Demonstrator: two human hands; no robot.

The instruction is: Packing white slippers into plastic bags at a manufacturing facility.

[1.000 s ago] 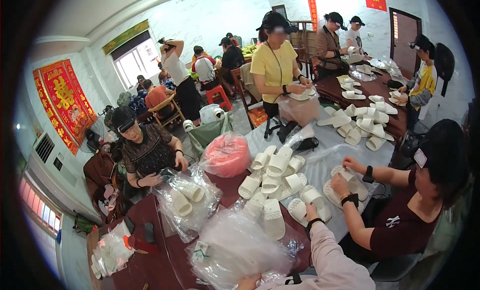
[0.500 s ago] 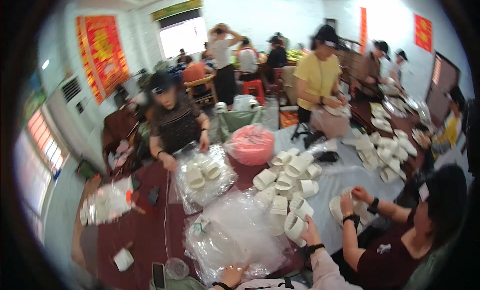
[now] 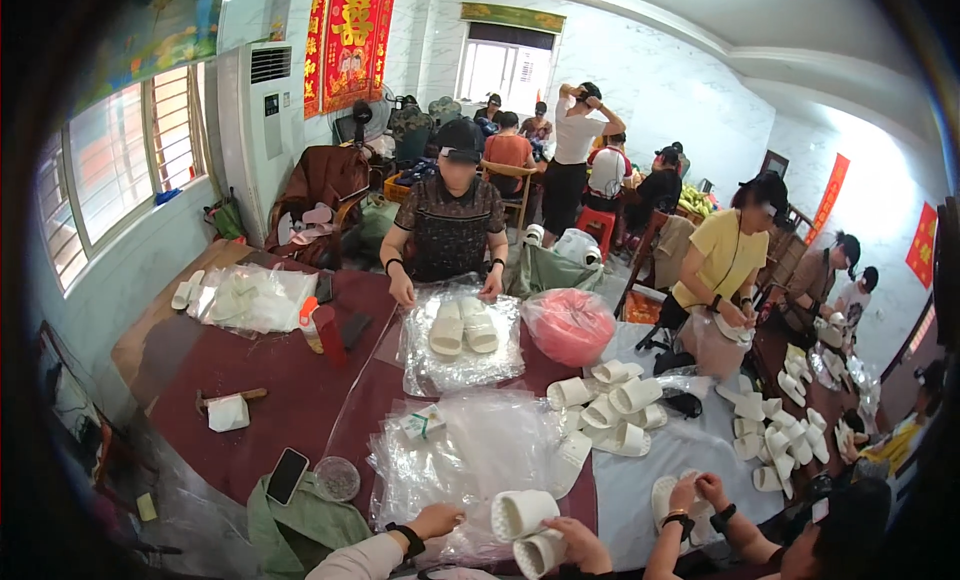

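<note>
White slippers [image 3: 523, 514] moved nearer left fingers [image 3: 452, 517], pinched by right fingers [image 3: 566, 527], left grip unclear

A dark red table [image 3: 300, 405] bears stacked clear bags [image 3: 480, 440], a wooden-handled tool [image 3: 248, 394] and a white block [image 3: 228, 414]

Large gold characters on the red wall hanging [image 3: 348, 48], upper left of the frame. Characters also on the narrow red strip [image 3: 827, 202] and red sheet [image 3: 922, 248], upper right. Print on the green-and-white card [image 3: 422, 422], lower centre: too small to read.
</note>
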